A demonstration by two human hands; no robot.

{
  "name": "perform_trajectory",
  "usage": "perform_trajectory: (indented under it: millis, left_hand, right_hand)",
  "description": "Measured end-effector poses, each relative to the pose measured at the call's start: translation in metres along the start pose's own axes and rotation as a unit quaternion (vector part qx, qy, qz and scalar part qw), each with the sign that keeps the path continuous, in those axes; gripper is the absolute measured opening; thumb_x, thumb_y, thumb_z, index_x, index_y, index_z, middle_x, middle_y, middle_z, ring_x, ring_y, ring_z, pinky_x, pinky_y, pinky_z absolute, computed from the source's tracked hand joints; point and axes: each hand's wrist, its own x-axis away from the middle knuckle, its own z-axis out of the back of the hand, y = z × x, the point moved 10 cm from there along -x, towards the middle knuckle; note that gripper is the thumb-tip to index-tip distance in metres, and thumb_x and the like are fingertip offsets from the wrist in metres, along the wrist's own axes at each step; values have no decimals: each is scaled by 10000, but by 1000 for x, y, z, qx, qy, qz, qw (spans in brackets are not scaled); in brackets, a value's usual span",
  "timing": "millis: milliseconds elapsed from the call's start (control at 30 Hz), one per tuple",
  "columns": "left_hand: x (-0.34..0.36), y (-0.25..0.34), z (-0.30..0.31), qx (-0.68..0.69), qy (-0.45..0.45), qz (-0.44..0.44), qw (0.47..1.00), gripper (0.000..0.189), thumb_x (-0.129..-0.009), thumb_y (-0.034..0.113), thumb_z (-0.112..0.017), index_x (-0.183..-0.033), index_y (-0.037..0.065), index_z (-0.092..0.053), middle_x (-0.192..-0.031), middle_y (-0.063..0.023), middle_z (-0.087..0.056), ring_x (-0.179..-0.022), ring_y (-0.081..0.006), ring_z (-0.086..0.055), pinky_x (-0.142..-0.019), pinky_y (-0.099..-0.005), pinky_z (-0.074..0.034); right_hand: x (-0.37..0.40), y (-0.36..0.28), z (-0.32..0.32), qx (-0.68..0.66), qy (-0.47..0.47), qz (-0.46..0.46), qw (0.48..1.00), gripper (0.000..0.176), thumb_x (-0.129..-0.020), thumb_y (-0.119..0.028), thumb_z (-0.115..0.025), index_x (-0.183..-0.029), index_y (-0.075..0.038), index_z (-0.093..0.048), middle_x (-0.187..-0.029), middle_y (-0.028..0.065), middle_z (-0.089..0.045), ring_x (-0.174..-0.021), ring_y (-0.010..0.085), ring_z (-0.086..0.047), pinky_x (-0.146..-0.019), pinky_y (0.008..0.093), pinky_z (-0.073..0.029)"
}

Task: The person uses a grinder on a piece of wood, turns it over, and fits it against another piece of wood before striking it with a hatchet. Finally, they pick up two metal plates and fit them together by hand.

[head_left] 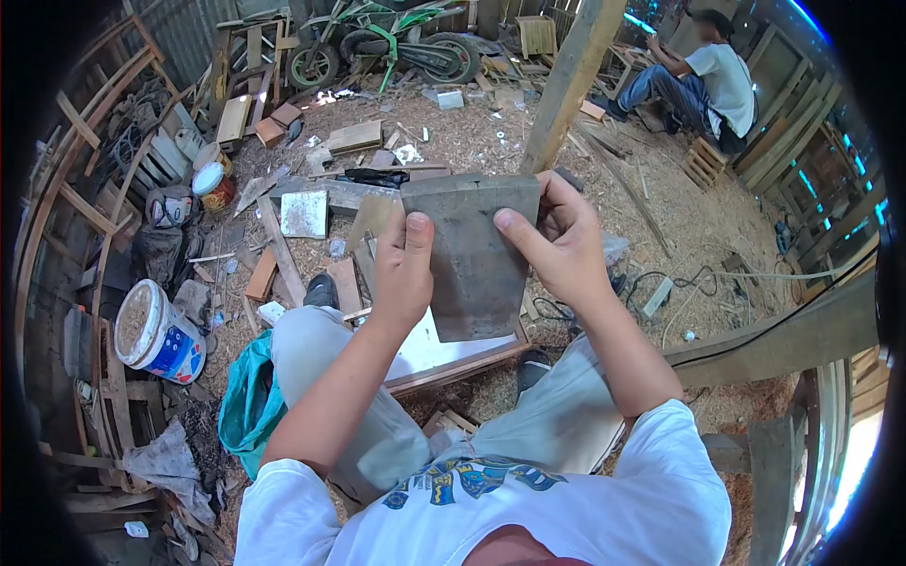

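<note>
The left hand (401,274) and right hand (559,241) are closed on opposite side edges of a grey wooden board (477,259), thumbs pressed across its face, holding it above the knees. It looks stiff, rough and fairly light, so the side edges suit gripping.

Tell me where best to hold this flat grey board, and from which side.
Probably its two long side edges, coming in from left and right: the grey board is thin, flat and faces the camera, so thumbs can press its face, as the left hand and right hand do.
</note>
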Motion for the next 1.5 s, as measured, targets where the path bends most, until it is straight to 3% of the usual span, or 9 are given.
perform_trajectory:
  millis: [233, 300, 400, 500, 567, 633, 733, 833, 1500]
  left_hand:
    - [5, -6, -20, 138, -97, 58, 984, 606, -1024, 450, -644, -1414, 26, -456, -1315, -87, -588, -1242, -183, -584, -1048, -374, -482]
    - [2, -5, -23, 29, -135, 11, 990, 715, -922, 487, -764, -1384, 36, -459, -1263, -71, -580, -1240, -177, -575, -1078, -388, -471]
    - [-5, 1, -19, 65, -108, -8, 992, 858, -804, 513, -873, -1376, 41, -441, -1219, -54, -563, -1206, -179, -582, -1071, -370, -474]
    - [-16, 15, -7, 65, -89, -47, 993, 966, -725, 500, -939, -1395, 36, -420, -1249, -56, -556, -1195, -189, -586, -1051, -352, -481]
    - [-21, 22, 1, 60, -77, -63, 993, 1057, -669, 454, -984, -1434, 32, -388, -1243, -59, -562, -1183, -200, -595, -1040, -340, -489]
    - [-18, 53, 3, -10, -73, -203, 976, 1097, -634, 448, -1000, -1446, 22, -398, -1222, -64, -584, -1181, -203, -599, -1048, -349, -492]
    - [-14, 77, 5, -128, -89, -279, 947, 929, -626, 357, -1003, -1355, 23, -534, -1210, -95, -597, -1125, -221, -606, -965, -355, -495]
    - [-1, 94, -10, -204, -121, -348, 907, 739, -656, 283, -967, -1263, 43, -619, -1184, -126, -610, -1064, -253, -615, -891, -357, -488]
    - [24, 118, -11, -182, -113, -422, 881, 520, -797, 166, -851, -1227, 39, -589, -1058, -128, -700, -989, -272, -685, -918, -396, -525]
  right_hand:
    - [13, -5, -3, -29, -1, 6, 1000, 300, -984, -163, -736, -1189, -20, -570, -1079, 33, -640, -1024, 108, -594, -924, 276, -474]
    - [16, -6, -5, -31, -10, 13, 999, 313, -989, -168, -730, -1207, -22, -559, -1107, 34, -634, -1048, 111, -587, -936, 276, -468]
    - [20, -6, -4, -43, -27, 11, 999, 291, -987, -142, -727, -1186, -32, -545, -1128, 40, -619, -1065, 102, -572, -949, 278, -461]
    - [22, -20, -2, -32, -40, 93, 994, 280, -964, -108, -745, -1143, -39, -540, -1110, 49, -613, -1053, 131, -583, -941, 293, -462]
    - [27, -41, -4, 54, -59, 224, 971, 304, -937, -75, -762, -1131, -42, -530, -1101, 62, -610, -1059, 168, -593, -930, 311, -461]
    - [27, -48, -2, 55, -51, 267, 961, 286, -921, -93, -778, -1100, -44, -561, -1066, 89, -641, -1005, 224, -631, -893, 353, -482]
    - [40, -74, -12, 124, -83, 414, 898, 183, -866, -24, -735, -1015, -60, -635, -1001, 112, -702, -899, 298, -691, -827, 429, -509]
    - [48, -80, -15, 178, -103, 449, 870, 178, -861, -4, -675, -1026, -63, -643, -1028, 101, -711, -932, 295, -714, -832, 459, -496]
    - [74, -97, -32, 261, -113, 504, 815, 205, -843, -74, -708, -999, -118, -582, -1100, 95, -719, -1016, 291, -678, -848, 482, -492]
